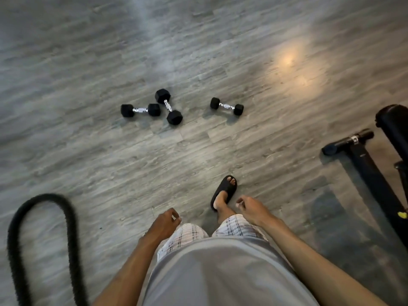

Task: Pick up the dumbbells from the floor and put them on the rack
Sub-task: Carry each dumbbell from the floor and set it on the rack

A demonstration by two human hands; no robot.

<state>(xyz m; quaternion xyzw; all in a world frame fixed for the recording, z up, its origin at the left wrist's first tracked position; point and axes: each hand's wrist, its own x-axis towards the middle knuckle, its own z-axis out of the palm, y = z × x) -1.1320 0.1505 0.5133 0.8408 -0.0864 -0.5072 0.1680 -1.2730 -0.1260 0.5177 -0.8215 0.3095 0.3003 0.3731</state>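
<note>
Three black hex dumbbells with chrome handles lie on the grey wood-look floor ahead of me. The left dumbbell [140, 110] lies crosswise, its right head next to the middle dumbbell [169, 106], which points away from me. A smaller dumbbell [227, 106] lies apart to the right. My left hand [164, 224] hangs by my left thigh, fingers loosely curled, holding nothing. My right hand [251, 206] hangs by my right thigh, also loosely curled and empty. Both hands are well short of the dumbbells. No rack is in view.
A thick black rope [44, 217] loops on the floor at the lower left. A black bench frame [366, 168] with a padded seat [395, 124] stands at the right edge. My right foot in a black slide sandal [224, 192] is stepped forward.
</note>
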